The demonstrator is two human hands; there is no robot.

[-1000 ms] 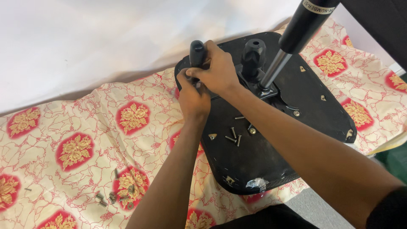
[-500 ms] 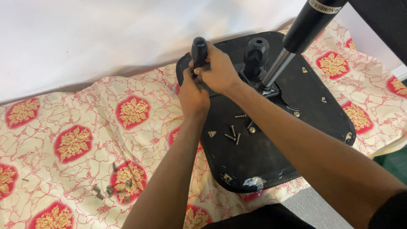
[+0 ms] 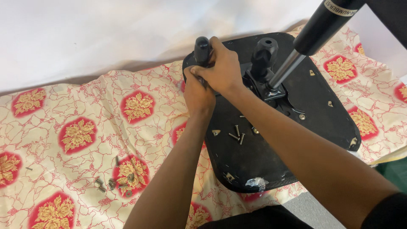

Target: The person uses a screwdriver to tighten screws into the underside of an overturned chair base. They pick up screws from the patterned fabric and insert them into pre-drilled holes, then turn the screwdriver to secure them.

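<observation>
White sheeting runs along the back, and in front of it a cream cloth (image 3: 85,110) with red and gold flowers covers the floor, an upturned black chair seat (image 3: 292,148) lying on its right part. Both hands meet at the seat's far left edge: the right hand (image 3: 222,68) is wrapped around a black lever handle (image 3: 202,47) that stands up there, and the left hand (image 3: 197,94) is clenched just beneath it, pressed against the right; what its fingers hold I cannot tell. Beside them rises a black knob (image 3: 263,53), then the chrome gas post (image 3: 288,68) slanting up out of view. Loose screws (image 3: 236,135) lie on the seat underside, more (image 3: 111,183) on the cloth. The seat looks stiff and fairly heavy, best gripped by its rim; the handle seems rigid plastic, smooth, wanting a full fist.
</observation>
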